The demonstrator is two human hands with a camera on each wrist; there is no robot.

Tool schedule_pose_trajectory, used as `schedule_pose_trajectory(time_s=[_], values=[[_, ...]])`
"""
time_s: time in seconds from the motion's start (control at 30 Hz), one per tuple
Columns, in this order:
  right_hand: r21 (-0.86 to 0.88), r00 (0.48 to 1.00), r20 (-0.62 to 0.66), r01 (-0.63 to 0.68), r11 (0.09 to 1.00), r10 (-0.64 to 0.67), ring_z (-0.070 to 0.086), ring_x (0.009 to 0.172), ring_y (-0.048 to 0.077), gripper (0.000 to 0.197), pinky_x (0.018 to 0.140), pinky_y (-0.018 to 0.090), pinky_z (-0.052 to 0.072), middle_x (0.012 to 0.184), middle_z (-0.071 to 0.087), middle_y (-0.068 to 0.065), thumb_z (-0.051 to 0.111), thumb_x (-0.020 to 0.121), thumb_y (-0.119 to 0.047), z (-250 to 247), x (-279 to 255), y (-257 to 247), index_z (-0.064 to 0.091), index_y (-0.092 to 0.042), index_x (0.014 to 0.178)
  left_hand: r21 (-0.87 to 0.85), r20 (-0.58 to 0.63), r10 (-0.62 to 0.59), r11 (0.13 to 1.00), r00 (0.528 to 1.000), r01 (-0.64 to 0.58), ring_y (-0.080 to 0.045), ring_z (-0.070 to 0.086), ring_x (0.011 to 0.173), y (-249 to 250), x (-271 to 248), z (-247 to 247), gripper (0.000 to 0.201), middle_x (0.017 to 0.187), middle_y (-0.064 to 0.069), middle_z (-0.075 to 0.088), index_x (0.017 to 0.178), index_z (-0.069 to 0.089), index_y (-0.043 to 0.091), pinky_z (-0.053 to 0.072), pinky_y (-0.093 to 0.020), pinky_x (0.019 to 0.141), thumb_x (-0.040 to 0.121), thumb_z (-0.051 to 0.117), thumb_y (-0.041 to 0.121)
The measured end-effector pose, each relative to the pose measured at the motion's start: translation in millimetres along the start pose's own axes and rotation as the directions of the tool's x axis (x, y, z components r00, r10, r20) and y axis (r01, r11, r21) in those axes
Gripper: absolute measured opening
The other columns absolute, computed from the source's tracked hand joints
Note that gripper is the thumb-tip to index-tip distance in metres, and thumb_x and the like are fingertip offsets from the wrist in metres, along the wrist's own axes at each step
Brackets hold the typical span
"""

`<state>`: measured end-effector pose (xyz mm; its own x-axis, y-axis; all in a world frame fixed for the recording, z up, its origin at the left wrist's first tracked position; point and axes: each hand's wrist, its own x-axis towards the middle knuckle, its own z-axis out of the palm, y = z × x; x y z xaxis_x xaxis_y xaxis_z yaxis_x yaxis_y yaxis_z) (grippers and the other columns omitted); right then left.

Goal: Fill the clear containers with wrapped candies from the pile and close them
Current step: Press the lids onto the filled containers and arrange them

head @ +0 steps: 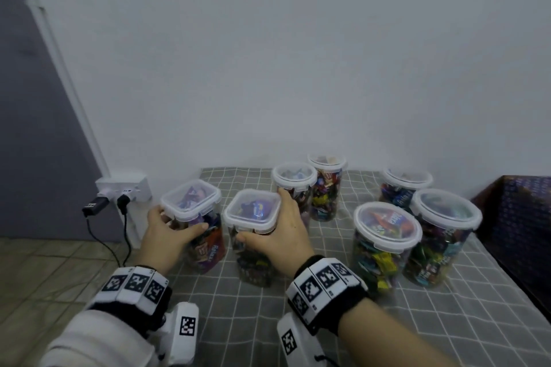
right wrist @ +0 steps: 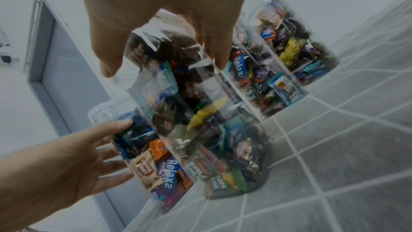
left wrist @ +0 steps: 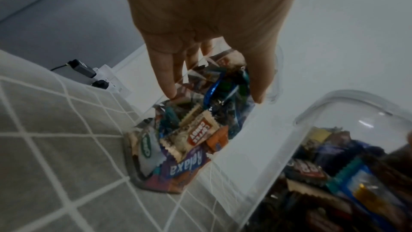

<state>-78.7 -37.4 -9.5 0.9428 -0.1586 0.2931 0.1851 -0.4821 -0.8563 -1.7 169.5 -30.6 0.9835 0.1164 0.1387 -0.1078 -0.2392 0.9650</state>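
Both hands are on jars at the near left of the table [head: 387, 322], its grey checked cloth running back to the wall. The left hand [head: 167, 235] grips the left square jar [head: 196, 226] from the side, fingers [left wrist: 166, 77] curled round its clear wall and thumb across the front, just under the white lid. Right beside it, the right hand [head: 280, 232] clamps the second square jar [head: 253, 235] the same way, thumb in front, fingers [right wrist: 219, 54] wrapped round the far side. Both jars are lidded and packed with wrapped candies [left wrist: 196, 133]; the wrist views do not settle whether they sit on the cloth or hang just clear of it. To the right, two wide round jars [head: 387, 244] stand side by side, full and closed. Further back, two taller round jars [head: 325, 188] touch each other behind the right hand, and another [head: 405, 188] stands near the wall. Far left, a socket [head: 125, 188] carries two plugs.
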Motion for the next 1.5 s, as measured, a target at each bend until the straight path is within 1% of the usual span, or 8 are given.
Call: schedule_pose_trajectory(time_s=[0.17, 0.43, 0.6, 0.83, 0.93, 1.07, 1.3, 1.5], values=[[0.086, 0.993, 0.107, -0.054, 0.995, 0.045, 0.045, 0.116, -0.001, 0.081, 0.098, 0.016, 0.036, 0.123, 0.046, -0.02, 0.084, 0.065, -0.024, 9, 1, 27, 0.029, -0.041, 0.122, 0.002, 0.09, -0.008, 1.0, 0.996, 0.008, -0.018, 0.048, 0.113, -9, 2, -4, 0.08, 0.123, -0.003, 0.05, 0.135, 0.036, 0.012, 0.042, -0.037, 0.093, 0.069, 0.078, -0.003], [0.076, 0.997, 0.066, -0.043, 0.996, 0.038, 0.045, 0.11, 0.0, 0.074, 0.093, 0.014, 0.036, 0.117, 0.045, -0.014, 0.083, 0.065, -0.026, 29, 23, 27, 0.038, -0.028, 0.124, 0.051, 0.023, 0.025, 0.998, 0.999, -0.026, -0.019, 0.051, 0.112, -15, 22, 7, 0.079, 0.118, 0.002, 0.053, 0.133, 0.04, 0.015, 0.046, -0.043, 0.095, 0.067, 0.083, 0.007], [0.068, 0.999, 0.036, -0.038, 0.997, 0.036, 0.046, 0.116, 0.003, 0.08, 0.1, 0.021, 0.038, 0.124, 0.048, -0.011, 0.083, 0.063, -0.03, 41, 38, 32, 0.038, -0.026, 0.13, 0.15, -0.005, 0.051, 0.987, 0.999, -0.049, -0.018, 0.054, 0.102, -6, 39, 10, 0.073, 0.111, 0.0, 0.056, 0.128, 0.044, 0.012, 0.046, -0.038, 0.091, 0.067, 0.084, 0.017], [0.064, 0.999, 0.029, -0.038, 0.997, 0.036, 0.045, 0.115, 0.001, 0.08, 0.099, 0.02, 0.039, 0.123, 0.047, -0.014, 0.081, 0.063, -0.034, 48, 49, 38, 0.036, -0.03, 0.128, 0.081, -0.041, 0.052, 0.996, 0.998, -0.049, -0.016, 0.053, 0.103, -9, 60, 10, 0.067, 0.113, 0.001, 0.054, 0.119, 0.043, 0.02, 0.046, -0.039, 0.091, 0.067, 0.083, 0.007], [0.067, 0.999, 0.037, -0.026, 0.997, 0.023, 0.045, 0.115, 0.0, 0.079, 0.099, 0.02, 0.039, 0.122, 0.047, -0.016, 0.081, 0.063, -0.035, 49, 54, 38, 0.035, -0.032, 0.127, 0.098, -0.011, 0.048, 0.994, 0.999, -0.046, -0.018, 0.055, 0.104, -5, 77, 19, 0.079, 0.114, 0.002, 0.056, 0.127, 0.044, 0.014, 0.046, -0.04, 0.093, 0.061, 0.088, 0.019], [0.12, 0.998, 0.061, -0.04, 0.992, 0.033, 0.047, 0.111, -0.005, 0.076, 0.095, 0.016, 0.041, 0.119, 0.046, -0.021, 0.082, 0.063, -0.032, 47, 55, 38, 0.033, -0.04, 0.12, 0.107, -0.029, 0.012, 0.994, 1.0, -0.009, -0.018, 0.062, 0.102, -4, 111, 41, 0.106, 0.116, 0.001, 0.063, 0.123, 0.046, 0.016, 0.051, -0.044, 0.092, 0.032, 0.086, 0.053], [0.182, 0.998, 0.051, 0.033, 0.983, -0.043, 0.048, 0.11, -0.011, 0.078, 0.093, 0.016, 0.044, 0.116, 0.047, -0.03, 0.074, 0.054, -0.052, 47, 56, 42, 0.033, -0.048, 0.12, 0.231, -0.115, 0.052, 0.973, 0.992, -0.025, -0.028, 0.057, 0.109, 3, 167, 78, 0.081, 0.123, -0.008, 0.058, 0.127, 0.043, 0.01, 0.044, -0.035, 0.089, 0.062, 0.087, 0.028], [0.194, 0.993, 0.106, 0.039, 0.98, -0.06, 0.048, 0.11, -0.012, 0.079, 0.091, 0.015, 0.046, 0.118, 0.043, -0.031, 0.08, 0.06, -0.035, 45, 60, 43, 0.03, -0.053, 0.119, 0.23, -0.184, 0.076, 0.973, 0.98, -0.033, -0.031, 0.055, 0.113, -6, 195, 98, 0.081, 0.127, -0.014, 0.054, 0.127, 0.041, 0.005, 0.044, -0.036, 0.092, 0.062, 0.087, 0.024]])
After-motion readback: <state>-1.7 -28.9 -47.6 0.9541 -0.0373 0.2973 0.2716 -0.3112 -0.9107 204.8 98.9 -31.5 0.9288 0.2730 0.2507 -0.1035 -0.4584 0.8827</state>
